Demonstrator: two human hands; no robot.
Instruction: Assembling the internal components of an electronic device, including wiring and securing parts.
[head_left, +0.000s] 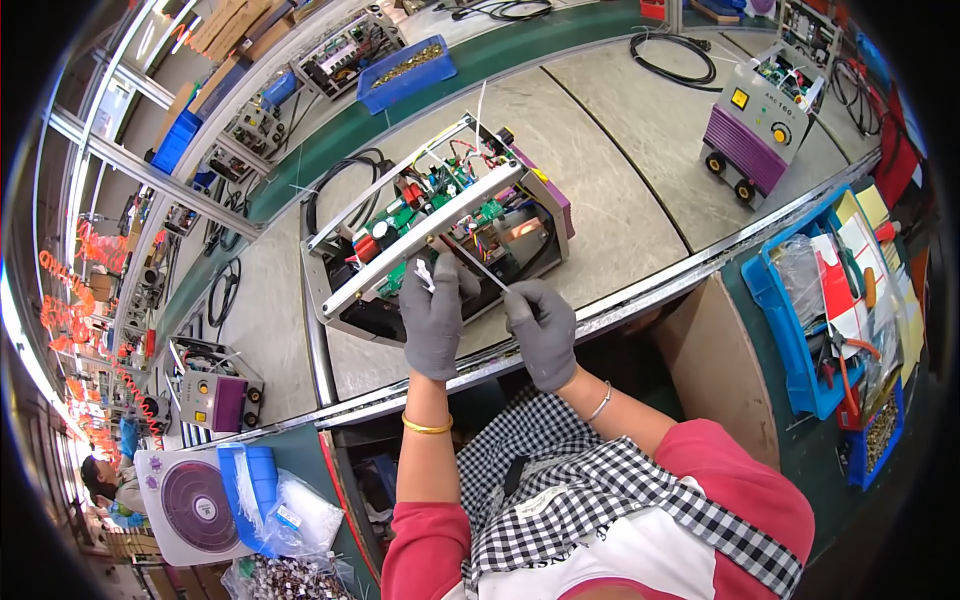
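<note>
Open-framed metal unit (425,239); gloved right hand (543,335) pinches thin strip (482,268); left hand (432,325): grip unclear.

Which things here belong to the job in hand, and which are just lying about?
Likely in the job:
open-framed machine
white strip, pinched by the right hand
left hand, at the machine

Apparently just lying about:
white-and-purple fan
blue tray, top
gray-and-purple machine, right

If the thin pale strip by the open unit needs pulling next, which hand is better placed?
Probably the right hand: it appears to pinch the outer end of the thin pale strip. The left hand is close against the open unit.
</note>
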